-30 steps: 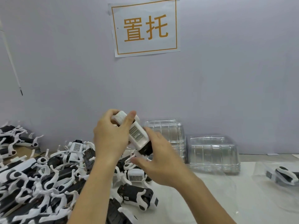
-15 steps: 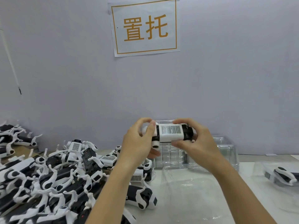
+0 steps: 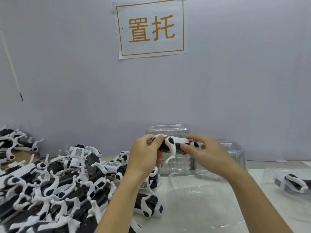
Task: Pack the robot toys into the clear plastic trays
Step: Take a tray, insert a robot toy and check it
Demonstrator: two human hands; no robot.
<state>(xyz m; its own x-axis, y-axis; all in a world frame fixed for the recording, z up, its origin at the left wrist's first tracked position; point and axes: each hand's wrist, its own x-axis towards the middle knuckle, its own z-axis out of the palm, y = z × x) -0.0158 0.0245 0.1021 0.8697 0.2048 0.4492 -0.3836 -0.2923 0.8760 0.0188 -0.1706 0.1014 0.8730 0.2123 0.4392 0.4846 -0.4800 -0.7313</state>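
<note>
A black-and-white robot dog toy (image 3: 171, 143) hangs level in the air between both hands, one white leg dangling below it. My left hand (image 3: 144, 153) grips its left end, thumb on top. My right hand (image 3: 205, 152) pinches its right end with thumb and fingers. Directly beneath lies an open clear plastic tray (image 3: 198, 197) on the white table. Stacks of clear trays (image 3: 168, 132) stand behind the hands against the wall.
A big heap of robot toys (image 3: 50, 187) covers the table's left side. One toy (image 3: 149, 206) lies apart near my left forearm. At the right edge a packed toy (image 3: 294, 182) sits in a tray. A paper sign (image 3: 151, 27) hangs on the grey wall.
Both hands carried the toy right from above the heap to over the open tray. The toy has been rolled, so its side with a leg now faces me instead of its labelled underside.
</note>
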